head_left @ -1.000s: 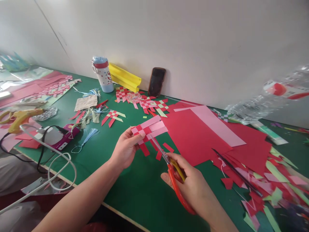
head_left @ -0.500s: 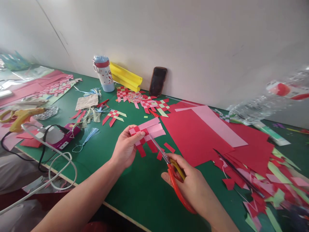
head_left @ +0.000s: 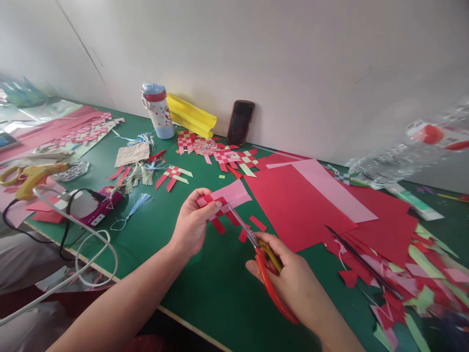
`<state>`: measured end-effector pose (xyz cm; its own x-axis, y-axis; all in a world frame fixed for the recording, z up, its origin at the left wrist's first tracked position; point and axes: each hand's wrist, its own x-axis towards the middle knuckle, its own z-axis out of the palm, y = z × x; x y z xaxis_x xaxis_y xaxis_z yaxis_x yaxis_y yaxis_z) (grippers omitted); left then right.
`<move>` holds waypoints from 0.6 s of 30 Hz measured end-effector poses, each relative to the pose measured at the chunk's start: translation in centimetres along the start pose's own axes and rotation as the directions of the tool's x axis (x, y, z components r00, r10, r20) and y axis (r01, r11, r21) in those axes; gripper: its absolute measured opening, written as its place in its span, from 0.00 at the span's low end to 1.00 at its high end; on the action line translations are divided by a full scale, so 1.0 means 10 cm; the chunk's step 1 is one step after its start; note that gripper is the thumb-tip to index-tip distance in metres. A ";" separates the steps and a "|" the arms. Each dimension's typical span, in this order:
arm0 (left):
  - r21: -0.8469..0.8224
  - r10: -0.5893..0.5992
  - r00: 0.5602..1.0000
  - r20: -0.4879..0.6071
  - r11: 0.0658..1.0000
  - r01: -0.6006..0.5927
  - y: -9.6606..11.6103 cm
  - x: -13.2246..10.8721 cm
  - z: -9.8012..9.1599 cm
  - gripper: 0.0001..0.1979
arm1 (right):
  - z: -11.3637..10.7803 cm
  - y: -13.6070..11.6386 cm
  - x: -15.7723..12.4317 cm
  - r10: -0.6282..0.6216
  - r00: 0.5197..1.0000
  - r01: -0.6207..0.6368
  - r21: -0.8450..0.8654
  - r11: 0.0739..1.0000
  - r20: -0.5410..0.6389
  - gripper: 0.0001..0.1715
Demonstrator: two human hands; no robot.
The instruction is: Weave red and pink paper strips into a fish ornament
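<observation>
Where left fingers (head_left: 211,210) pinch woven paper (head_left: 234,194), metal-bladed scissors (head_left: 261,261) apparently touch.

Pink strips (head_left: 236,193) on the woven piece (head_left: 216,209), just beyond the scissors (head_left: 269,274) tips: visibly split 1 s ago, gap narrowed at 0.5 s, now reads as one band. Device (head_left: 8,141) well left of scissors: showed white before, dark bluish screen now.

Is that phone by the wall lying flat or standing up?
The phone stands up, tilted slightly: its lower edge is at the green table, its dark front turned outward, the wall behind it.
</observation>
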<state>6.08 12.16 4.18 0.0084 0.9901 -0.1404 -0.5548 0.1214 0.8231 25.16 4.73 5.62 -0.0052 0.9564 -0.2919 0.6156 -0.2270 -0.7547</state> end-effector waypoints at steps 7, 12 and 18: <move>-0.004 0.007 0.999 0.034 1.000 -0.007 -0.02 -0.01 -0.02 0.16 | 0.03 -0.03 -0.01 0.059 0.998 -0.056 0.080 0.995 -0.037 0.31; 0.049 0.010 0.998 0.066 0.999 -0.014 -0.01 -0.02 -0.01 0.16 | 0.08 -0.05 -0.04 0.058 0.991 -0.044 0.120 0.992 -0.117 0.28; 0.050 0.026 0.998 0.055 0.998 -0.029 -0.02 -0.02 0.00 0.16 | 0.06 -0.03 -0.03 0.041 0.995 -0.031 0.105 0.994 -0.091 0.29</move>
<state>6.18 11.92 4.08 0.0395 0.9953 -0.0883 -0.5126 0.0960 0.8532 24.49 4.42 5.63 0.0921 0.9591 -0.2676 0.5293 -0.2748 -0.8027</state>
